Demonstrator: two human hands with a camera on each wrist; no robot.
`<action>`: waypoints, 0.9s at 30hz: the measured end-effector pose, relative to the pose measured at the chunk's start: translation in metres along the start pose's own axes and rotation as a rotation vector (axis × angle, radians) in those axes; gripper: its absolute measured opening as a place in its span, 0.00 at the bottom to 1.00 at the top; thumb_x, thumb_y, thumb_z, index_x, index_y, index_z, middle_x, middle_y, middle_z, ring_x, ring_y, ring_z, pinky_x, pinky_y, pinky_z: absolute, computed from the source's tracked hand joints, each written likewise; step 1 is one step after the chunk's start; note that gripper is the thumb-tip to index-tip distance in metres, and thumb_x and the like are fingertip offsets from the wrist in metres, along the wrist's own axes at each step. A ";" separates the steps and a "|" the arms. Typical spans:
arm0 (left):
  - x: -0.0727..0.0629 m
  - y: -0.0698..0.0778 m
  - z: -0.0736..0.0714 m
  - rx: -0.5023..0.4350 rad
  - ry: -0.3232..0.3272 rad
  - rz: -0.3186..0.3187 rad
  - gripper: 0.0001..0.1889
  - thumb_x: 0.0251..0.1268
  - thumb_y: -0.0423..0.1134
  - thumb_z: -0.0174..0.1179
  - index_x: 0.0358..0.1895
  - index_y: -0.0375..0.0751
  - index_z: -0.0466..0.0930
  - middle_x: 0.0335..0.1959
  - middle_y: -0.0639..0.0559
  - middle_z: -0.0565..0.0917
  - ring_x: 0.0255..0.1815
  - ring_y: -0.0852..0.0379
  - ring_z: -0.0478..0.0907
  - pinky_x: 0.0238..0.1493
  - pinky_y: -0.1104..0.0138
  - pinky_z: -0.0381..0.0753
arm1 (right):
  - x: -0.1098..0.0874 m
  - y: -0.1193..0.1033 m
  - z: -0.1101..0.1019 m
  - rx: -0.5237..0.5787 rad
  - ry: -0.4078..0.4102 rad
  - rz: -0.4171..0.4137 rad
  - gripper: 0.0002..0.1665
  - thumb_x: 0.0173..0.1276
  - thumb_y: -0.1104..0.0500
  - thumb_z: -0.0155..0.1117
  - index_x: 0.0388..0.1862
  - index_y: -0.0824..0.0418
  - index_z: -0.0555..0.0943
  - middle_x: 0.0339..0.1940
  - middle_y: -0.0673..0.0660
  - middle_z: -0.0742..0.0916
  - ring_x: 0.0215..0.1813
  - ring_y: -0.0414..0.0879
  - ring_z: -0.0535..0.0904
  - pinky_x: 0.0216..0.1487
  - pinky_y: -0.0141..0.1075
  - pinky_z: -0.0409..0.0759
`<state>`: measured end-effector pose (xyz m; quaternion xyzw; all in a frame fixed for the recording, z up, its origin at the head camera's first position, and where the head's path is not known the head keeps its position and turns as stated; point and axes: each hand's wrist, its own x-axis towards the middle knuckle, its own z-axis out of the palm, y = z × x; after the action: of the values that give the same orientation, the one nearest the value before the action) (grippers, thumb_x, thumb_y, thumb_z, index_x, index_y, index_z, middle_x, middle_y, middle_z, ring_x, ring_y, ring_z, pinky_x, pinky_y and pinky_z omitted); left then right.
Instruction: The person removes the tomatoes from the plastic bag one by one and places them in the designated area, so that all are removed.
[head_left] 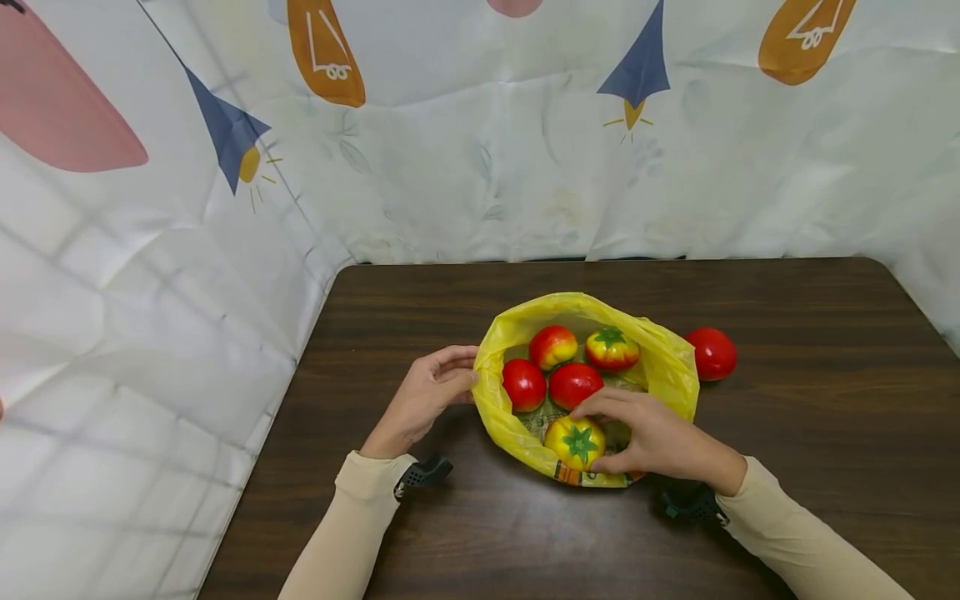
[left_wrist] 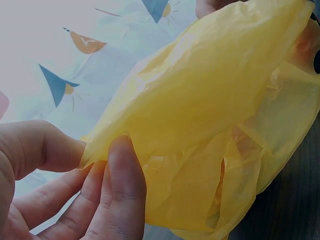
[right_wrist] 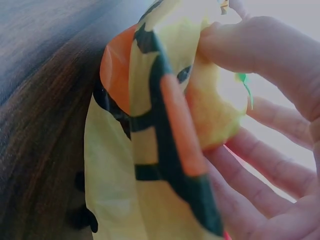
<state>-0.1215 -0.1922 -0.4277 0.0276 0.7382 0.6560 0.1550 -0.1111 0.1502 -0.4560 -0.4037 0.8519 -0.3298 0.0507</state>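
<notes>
A yellow plastic bag (head_left: 678,367) lies with its mouth wide apart on the table. My left hand (head_left: 431,392) pinches the bag's left rim between thumb and fingers, as the left wrist view shows. Inside the bag's mouth, my right hand (head_left: 645,433) grips a yellow toy tomato (head_left: 580,443) with a green star-shaped leaf top. Behind it in the bag are a red toy tomato (head_left: 524,385), another red one (head_left: 576,385), a red-and-yellow round fruit (head_left: 553,347) and a red-and-yellow tomato (head_left: 612,348) with a green top. In the right wrist view, printed bag plastic (right_wrist: 170,125) partly covers the held tomato.
Outside the bag, a red toy tomato (head_left: 711,353) sits against its right side. All this is on a dark wooden table (head_left: 810,350). A pale patterned cloth (head_left: 480,167) hangs along the table's back and left. Each wrist wears a black camera strap (head_left: 423,473).
</notes>
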 end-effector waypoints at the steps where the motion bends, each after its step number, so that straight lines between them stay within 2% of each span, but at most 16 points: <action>1: 0.000 0.000 0.000 -0.001 0.000 0.000 0.22 0.73 0.36 0.61 0.68 0.41 0.76 0.64 0.39 0.81 0.54 0.55 0.86 0.53 0.64 0.89 | 0.000 0.000 0.000 0.007 -0.002 0.003 0.33 0.54 0.49 0.84 0.59 0.44 0.82 0.58 0.43 0.86 0.53 0.36 0.81 0.52 0.36 0.87; 11: 0.000 -0.001 0.000 -0.004 -0.001 0.001 0.22 0.73 0.36 0.61 0.68 0.41 0.76 0.64 0.39 0.82 0.54 0.54 0.86 0.53 0.64 0.89 | 0.000 0.001 0.000 0.035 0.005 -0.001 0.32 0.55 0.50 0.84 0.58 0.44 0.82 0.57 0.43 0.87 0.52 0.35 0.81 0.52 0.37 0.87; 22: 0.000 0.000 0.001 0.003 0.002 0.005 0.22 0.73 0.36 0.61 0.68 0.41 0.76 0.64 0.39 0.82 0.53 0.54 0.86 0.53 0.64 0.90 | -0.001 0.001 -0.005 0.076 0.065 -0.031 0.32 0.51 0.54 0.86 0.56 0.46 0.83 0.55 0.44 0.87 0.49 0.33 0.81 0.48 0.36 0.88; 27: 0.000 -0.001 0.001 0.003 -0.004 0.013 0.22 0.73 0.36 0.61 0.68 0.40 0.76 0.64 0.39 0.82 0.53 0.55 0.86 0.53 0.63 0.90 | -0.002 0.002 -0.007 0.096 0.075 -0.031 0.32 0.53 0.52 0.86 0.56 0.46 0.83 0.55 0.44 0.87 0.51 0.33 0.81 0.48 0.36 0.88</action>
<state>-0.1207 -0.1913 -0.4283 0.0338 0.7385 0.6560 0.1521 -0.1136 0.1565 -0.4526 -0.4013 0.8299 -0.3861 0.0327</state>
